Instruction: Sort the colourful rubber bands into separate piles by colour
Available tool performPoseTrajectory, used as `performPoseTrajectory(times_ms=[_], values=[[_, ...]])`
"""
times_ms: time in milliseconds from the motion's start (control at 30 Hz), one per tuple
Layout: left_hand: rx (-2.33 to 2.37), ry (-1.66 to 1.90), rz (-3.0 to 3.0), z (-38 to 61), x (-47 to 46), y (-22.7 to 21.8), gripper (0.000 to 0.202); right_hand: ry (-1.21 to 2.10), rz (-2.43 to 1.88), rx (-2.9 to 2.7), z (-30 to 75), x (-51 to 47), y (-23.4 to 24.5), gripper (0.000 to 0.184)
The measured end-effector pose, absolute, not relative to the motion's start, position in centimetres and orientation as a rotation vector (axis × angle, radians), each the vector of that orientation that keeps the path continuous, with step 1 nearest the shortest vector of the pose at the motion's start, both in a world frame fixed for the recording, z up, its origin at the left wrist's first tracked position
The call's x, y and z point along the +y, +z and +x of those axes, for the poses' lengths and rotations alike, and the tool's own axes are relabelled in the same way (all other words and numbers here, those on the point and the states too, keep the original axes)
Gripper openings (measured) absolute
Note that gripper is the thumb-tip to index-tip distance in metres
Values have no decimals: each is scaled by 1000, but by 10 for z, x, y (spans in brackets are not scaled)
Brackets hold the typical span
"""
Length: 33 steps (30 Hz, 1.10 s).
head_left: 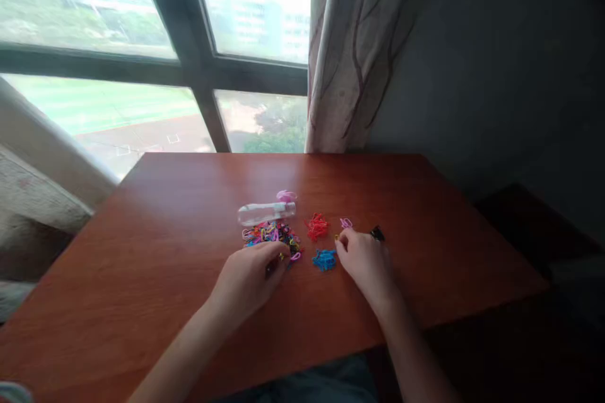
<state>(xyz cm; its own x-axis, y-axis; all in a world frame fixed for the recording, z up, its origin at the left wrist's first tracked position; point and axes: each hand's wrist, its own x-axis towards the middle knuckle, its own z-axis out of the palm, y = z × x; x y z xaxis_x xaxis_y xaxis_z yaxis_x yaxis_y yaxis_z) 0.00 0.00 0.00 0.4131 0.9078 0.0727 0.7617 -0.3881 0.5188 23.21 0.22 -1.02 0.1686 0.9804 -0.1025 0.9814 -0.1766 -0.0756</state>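
My left hand (253,271) is at the near edge of a pile of mixed-colour rubber bands (267,233), its thumb and fingers pinched together. A spot of yellow shows at those fingertips, but what they hold is too small to make out. Thumb and forefinger of my right hand (366,261) close on a small yellow rubber band (337,237). Between the hands lie a heap of red rubber bands (317,227) and, nearer me, a heap of blue rubber bands (324,259). Some pink rubber bands (346,223) sit just beyond my right hand, with black ones (377,233) to its right.
A clear plastic bottle (259,213) lies on its side behind the mixed pile, with a pink looped item (286,196) by its neck end. The brown wooden table (189,201) reaches a window; a curtain (352,44) hangs behind it.
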Motion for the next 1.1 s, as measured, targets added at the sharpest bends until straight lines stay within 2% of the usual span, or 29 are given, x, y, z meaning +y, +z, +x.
performPoseTrajectory(times_ms=[533,833,1100], values=[[1305,526,2332,21,14,4,16,-385,2537,2148,284,-5,-19,14],[1303,409,2503,70,45,20,20,-434,2708,2200,288,-18,-20,17],[1356,264,2566,119,72,8,23,-463,2790,2293,284,-36,-24,21]])
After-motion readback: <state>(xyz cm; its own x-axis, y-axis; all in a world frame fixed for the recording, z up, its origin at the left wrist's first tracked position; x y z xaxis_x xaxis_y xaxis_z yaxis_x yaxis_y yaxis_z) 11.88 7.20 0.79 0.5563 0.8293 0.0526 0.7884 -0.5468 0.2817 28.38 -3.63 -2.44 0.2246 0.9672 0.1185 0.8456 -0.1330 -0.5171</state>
